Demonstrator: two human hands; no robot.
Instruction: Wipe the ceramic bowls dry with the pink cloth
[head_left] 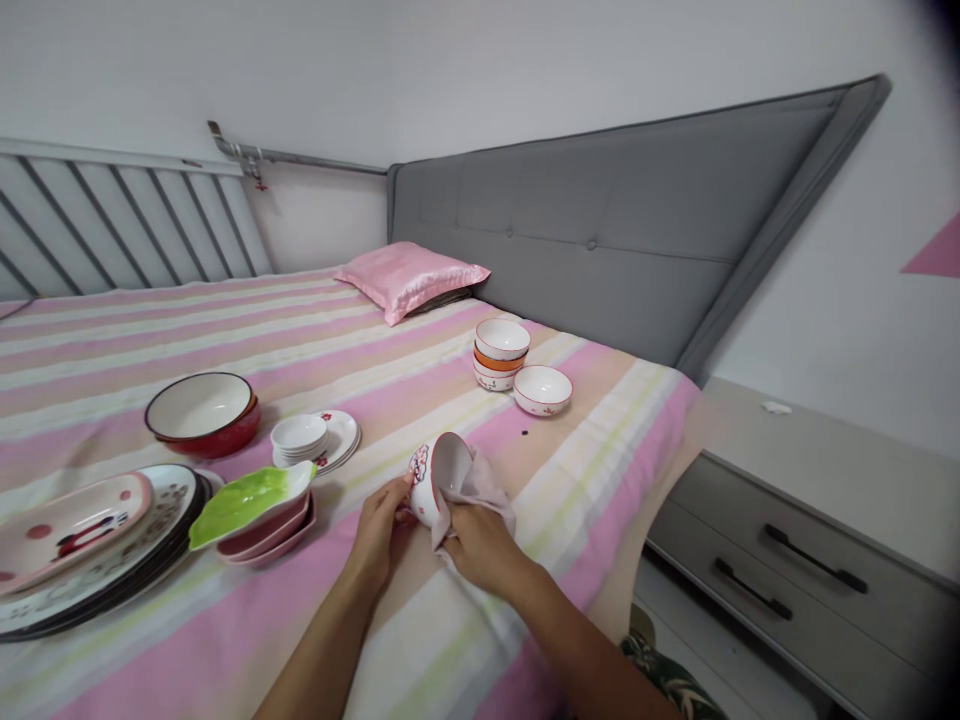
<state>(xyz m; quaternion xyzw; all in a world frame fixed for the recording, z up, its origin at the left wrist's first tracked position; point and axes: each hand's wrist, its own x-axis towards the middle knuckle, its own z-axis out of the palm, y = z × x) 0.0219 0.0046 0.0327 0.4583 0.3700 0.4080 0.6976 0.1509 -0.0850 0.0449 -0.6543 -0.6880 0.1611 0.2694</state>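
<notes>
My left hand [379, 535] grips a small white bowl [437, 472] with red flower marks, tilted on its side over the striped bed cover. My right hand [480, 545] holds a pale pink cloth [484, 485] that is pressed into and around the bowl's rim. Both hands are closed on what they hold, just above the pink and cream striped sheet [570, 470].
A stack of bowls [501, 352] and a single bowl [542, 389] sit farther right. Small saucers [315, 440], a red-sided bowl [202, 412], a green leaf dish [251, 497] on pink dishes and a pile of plates [82, 540] lie left. Pink pillow [409, 277], grey headboard [600, 220], drawer unit [795, 540] at right.
</notes>
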